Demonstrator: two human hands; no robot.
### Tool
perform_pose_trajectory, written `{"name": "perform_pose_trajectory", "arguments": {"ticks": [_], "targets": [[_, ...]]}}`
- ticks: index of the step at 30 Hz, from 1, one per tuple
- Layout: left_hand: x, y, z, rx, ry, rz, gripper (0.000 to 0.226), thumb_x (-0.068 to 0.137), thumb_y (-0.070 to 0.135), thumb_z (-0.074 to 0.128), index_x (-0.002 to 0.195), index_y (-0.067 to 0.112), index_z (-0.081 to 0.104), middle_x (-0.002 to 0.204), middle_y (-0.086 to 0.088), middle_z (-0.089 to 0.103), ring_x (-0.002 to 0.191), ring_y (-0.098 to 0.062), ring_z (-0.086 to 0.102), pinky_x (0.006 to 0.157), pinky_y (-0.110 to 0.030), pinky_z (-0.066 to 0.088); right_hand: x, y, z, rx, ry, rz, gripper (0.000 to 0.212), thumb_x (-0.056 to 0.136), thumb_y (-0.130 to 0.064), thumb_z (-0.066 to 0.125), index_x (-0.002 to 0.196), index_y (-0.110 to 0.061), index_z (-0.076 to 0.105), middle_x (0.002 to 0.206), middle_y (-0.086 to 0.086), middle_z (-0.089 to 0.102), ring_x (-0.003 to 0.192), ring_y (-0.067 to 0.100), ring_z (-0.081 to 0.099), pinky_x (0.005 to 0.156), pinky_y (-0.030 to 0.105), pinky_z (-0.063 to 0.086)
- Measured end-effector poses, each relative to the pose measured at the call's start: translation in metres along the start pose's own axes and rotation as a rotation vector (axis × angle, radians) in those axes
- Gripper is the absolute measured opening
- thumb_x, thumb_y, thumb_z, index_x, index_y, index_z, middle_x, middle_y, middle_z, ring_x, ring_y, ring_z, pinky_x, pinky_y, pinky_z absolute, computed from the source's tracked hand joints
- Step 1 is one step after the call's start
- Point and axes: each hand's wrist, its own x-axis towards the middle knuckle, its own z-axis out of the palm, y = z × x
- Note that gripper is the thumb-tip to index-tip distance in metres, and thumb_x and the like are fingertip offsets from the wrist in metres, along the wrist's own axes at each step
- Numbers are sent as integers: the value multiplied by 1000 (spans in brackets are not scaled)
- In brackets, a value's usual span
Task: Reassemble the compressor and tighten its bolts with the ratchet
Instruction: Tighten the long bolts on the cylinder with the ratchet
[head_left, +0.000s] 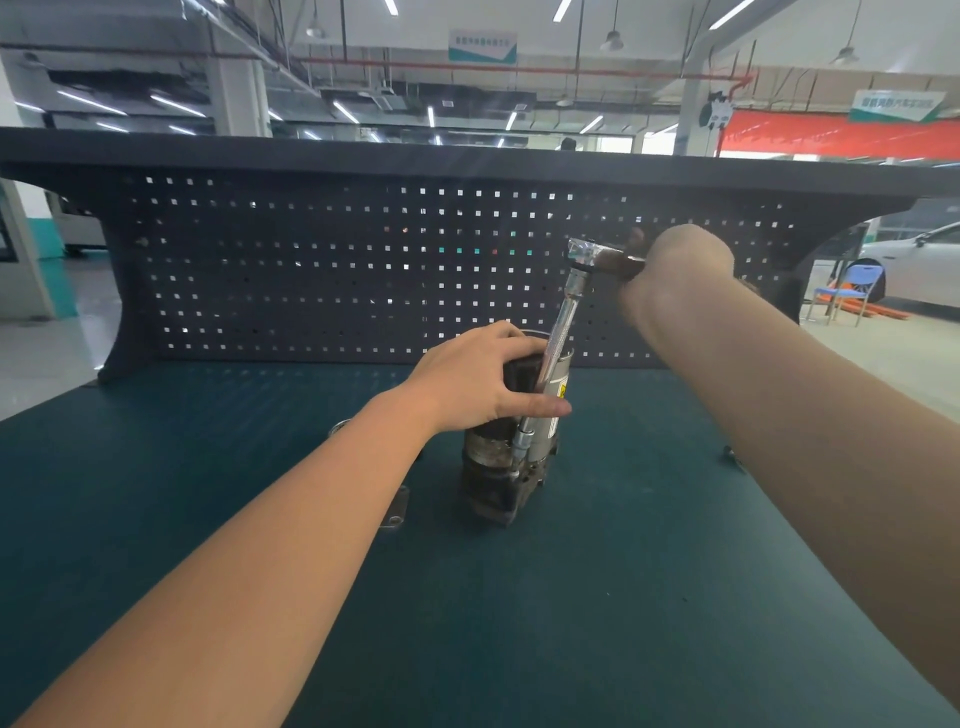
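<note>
Left hand: the person's left hand (470, 382) is wrapping around the upper part of the upright cylindrical metal compressor (511, 431), fingers curled over its far side and thumb lying across the near side, pressing on it.
Right hand: the right hand (675, 270) is closing around the handle of the chrome ratchet (589, 254); it is blurred, so the exact finger placement cannot be told.
Ratchet: its shiny head is sitting well above the compressor, with the handle running off to the right into the right hand.
Extension bar: a long silver extension bar with a knurled middle (553, 353) is dropping from the ratchet head, slanting down and slightly left across the front of the compressor.
Socket: a small silver socket (521, 441) at the bar's lower end is meeting the compressor's lower flange; the bolt itself is hidden.
Compressor: it is standing on end near the middle of the bench, closer to the back edge, with a grimy dark base and a paler body carrying a yellow label.
Bench: a dark teal mat-covered bench (571, 623) is carrying the compressor, with a dark perforated pegboard panel (311, 260) rising along its back edge.
Other parts: a flat grey metal plate with holes (396, 512) is lying on the bench just left of the compressor's base.
</note>
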Motion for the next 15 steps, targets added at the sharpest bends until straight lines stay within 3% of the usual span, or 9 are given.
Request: {"name": "perform_pose_trajectory", "arguments": {"ticks": [1, 3, 4, 6, 9, 12, 15], "targets": [[0, 0, 1, -2, 5, -1, 79, 61, 90, 48, 128, 48, 50, 114, 28, 44, 107, -5, 46, 81, -31, 35, -2, 2, 6, 284, 142, 6, 40, 99, -24, 35, 135, -10, 47, 117, 11, 57, 105, 22, 58, 86, 29, 47], [0, 1, 2, -2, 9, -9, 77, 59, 92, 44, 124, 52, 50, 114, 25, 46, 106, -6, 47, 80, -32, 36, -8, 5, 18, 902, 360, 4, 24, 92, -10, 43, 103, -21, 61, 88, 4, 59, 92, 28, 64, 80, 36, 54], [-1, 1, 2, 6, 9, -14, 76, 59, 92, 44, 124, 53, 49, 115, 24, 46, 106, -7, 47, 80, -32, 36, -15, 7, 26, 1018, 423, -31, 24, 90, -8, 43, 91, -26, 59, 82, 1, 60, 83, 29, 66, 70, 36, 57], [-2, 2, 3, 25, 11, -22, 75, 64, 90, 43, 127, 50, 48, 118, 21, 46, 105, -7, 47, 80, -32, 36, -25, 10, 34, 1070, 552, -117, 19, 88, -11, 50, 84, -28, 57, 82, -1, 63, 77, 31, 68, 59, 33, 53], [-2, 4, 3, 27, 43, -20, 77, 70, 89, 26, 129, 46, 51, 119, 17, 48, 106, -10, 48, 78, -32, 36, -32, 13, 47, 1111, 706, -331, 9, 88, -19, 63, 88, -24, 56, 88, -7, 63, 83, 25, 65, 76, 44, 54], [-4, 5, 9, 47, 101, 0, 81, 74, 88, 10, 129, 47, 52, 121, 18, 50, 108, -8, 50, 77, -33, 40, -35, 16, 66, 1151, 835, -506, 12, 91, -22, 64, 84, -28, 56, 79, -18, 58, 73, 8, 56, 71, 27, 50], [-6, 2, 14, 60, 184, 24, 69, 81, 80, 6, 117, 49, 55, 108, 21, 52, 98, -7, 51, 73, -32, 42, -34, 24, 85, 996, 939, -754, 7, 91, -16, 62, 88, -21, 58, 85, -10, 55, 75, -4, 53, 66, 17, 46]]}}
